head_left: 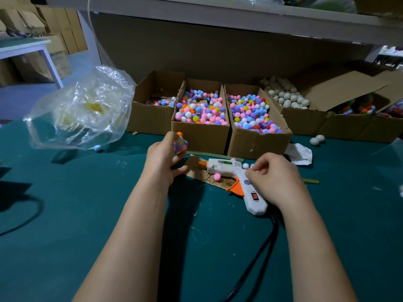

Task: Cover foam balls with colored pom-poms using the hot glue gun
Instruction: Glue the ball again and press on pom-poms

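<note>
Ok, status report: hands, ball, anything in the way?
Left hand holds partly covered ball. Right hand curled over glue gun rear, grip unclear. Gun lying flat, pink pom-pom against it.

A grey shelf (218, 17) overhangs the green worktable (65, 214); stacked cartons (65, 25) stand behind a white side table (21, 50)

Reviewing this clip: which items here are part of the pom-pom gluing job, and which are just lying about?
In the job: left hand holding the partly covered foam ball; right hand by the glue gun; pom-pom boxes; box of plain foam balls.
Lying about: plastic bag; crumpled white paper; loose blue pom-pom; green stick.
</note>
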A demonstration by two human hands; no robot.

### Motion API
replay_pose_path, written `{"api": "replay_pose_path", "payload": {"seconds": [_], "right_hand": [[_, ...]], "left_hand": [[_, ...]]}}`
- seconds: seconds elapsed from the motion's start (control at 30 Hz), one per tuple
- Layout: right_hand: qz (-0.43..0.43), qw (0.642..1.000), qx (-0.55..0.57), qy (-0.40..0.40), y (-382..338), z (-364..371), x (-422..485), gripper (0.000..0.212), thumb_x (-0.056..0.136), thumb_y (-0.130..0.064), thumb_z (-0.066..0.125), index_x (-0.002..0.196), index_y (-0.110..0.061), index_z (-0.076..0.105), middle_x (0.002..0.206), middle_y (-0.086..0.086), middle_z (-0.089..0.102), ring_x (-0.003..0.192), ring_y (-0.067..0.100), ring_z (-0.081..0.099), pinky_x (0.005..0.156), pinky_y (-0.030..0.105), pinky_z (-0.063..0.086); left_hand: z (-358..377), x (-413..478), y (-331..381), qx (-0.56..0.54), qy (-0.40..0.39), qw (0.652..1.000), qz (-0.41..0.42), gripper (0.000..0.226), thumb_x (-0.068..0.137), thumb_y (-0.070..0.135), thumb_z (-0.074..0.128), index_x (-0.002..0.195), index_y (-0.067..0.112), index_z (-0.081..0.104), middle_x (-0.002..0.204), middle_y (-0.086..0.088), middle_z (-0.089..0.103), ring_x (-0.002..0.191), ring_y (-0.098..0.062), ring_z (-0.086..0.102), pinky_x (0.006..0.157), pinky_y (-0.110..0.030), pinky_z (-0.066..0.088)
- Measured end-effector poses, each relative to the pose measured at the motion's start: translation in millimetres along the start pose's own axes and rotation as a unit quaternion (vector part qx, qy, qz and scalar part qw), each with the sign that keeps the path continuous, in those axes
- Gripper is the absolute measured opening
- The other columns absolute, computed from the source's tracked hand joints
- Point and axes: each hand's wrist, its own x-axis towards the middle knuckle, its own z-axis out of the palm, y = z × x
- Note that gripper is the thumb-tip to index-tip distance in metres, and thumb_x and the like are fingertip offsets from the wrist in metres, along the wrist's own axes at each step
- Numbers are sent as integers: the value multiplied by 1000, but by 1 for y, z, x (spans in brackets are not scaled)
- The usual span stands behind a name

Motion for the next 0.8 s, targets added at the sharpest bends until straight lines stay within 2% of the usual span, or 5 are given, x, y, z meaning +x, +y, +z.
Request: {"api": "replay_pose_path", "payload": {"seconds": [0.1,0.27,0.37,0.5,0.8], "right_hand": [[41,992,-84,-86,2,-6,-3,42,75,-50,75,80,-19,46,95,0,59,86,21,55,58,32,36],[17,980,-131,-151,0,-4,-5,51,75,-50,74,52,-19,41,56,-2,39,53,13,37,45,28,22],[48,984,2,-170,4,-7,-1,45,78,-43,71,55,-16,45,62,-3,47,52,13,44,48,25,27],[124,948,220,-196,5,-3,3,20,84,-28,63,79,-8,62,56,3,56,42,12,49,44,19,39],[108,888,428,-126,7,-8,6,17,88,-25,62,85,-9,66,57,7,57,44,13,49,38,21,39]], "left_hand": [[0,1,0,-7,-2,1000,-6,9,81,15,57,76,15,64,115,-7,63,107,-20,58,72,-39,54],[1,3,-1,-21,6,1000,-13,8,83,17,56,80,15,64,109,-6,62,110,-20,54,78,-43,55],[2,4,-2,-38,14,999,-14,8,85,18,55,83,15,61,101,-5,62,107,-19,54,82,-46,53],[1,6,-3,-45,24,999,-11,15,89,21,53,100,14,61,97,-3,60,102,-17,55,90,-50,51],[1,9,-4,-38,19,999,-11,16,89,22,52,100,13,60,95,-3,59,95,-15,55,81,-45,51]]}}
